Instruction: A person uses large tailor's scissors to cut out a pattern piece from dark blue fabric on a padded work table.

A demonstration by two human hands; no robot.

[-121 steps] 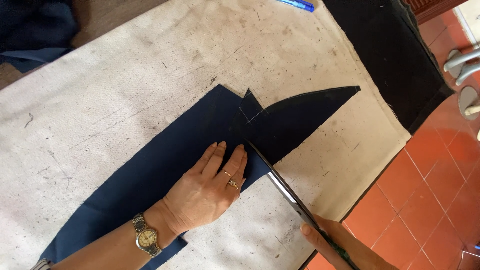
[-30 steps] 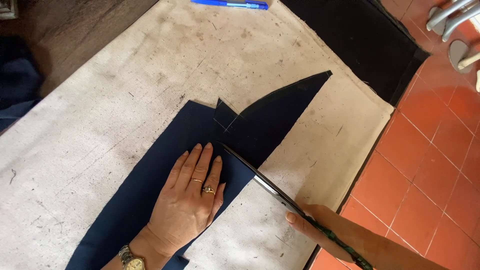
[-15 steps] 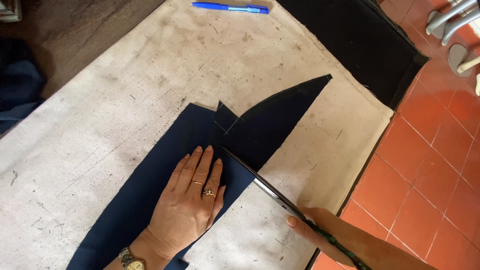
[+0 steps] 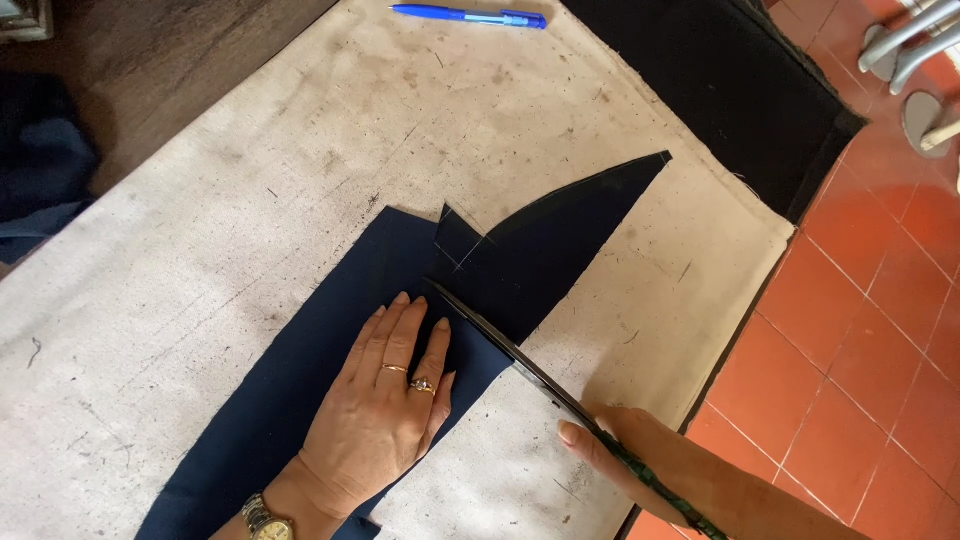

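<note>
Navy fabric (image 4: 330,380) lies mid-frame on the pale surface (image 4: 250,200), long axis running lower left to upper right, our left hand (image 4: 385,410) flat and open upon it, our right hand (image 4: 640,465) at lower right closed on scissors (image 4: 510,350) pointing up-left into the cloth.

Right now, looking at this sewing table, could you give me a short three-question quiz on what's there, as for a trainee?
1. True or false: the left hand lies flat on the navy fabric.
2. What does the right hand hold: A) the blue pen, B) the scissors, C) a ruler?
3. What colour is the floor?

Key: 1 true. 2 B. 3 Red-orange tile.
</note>
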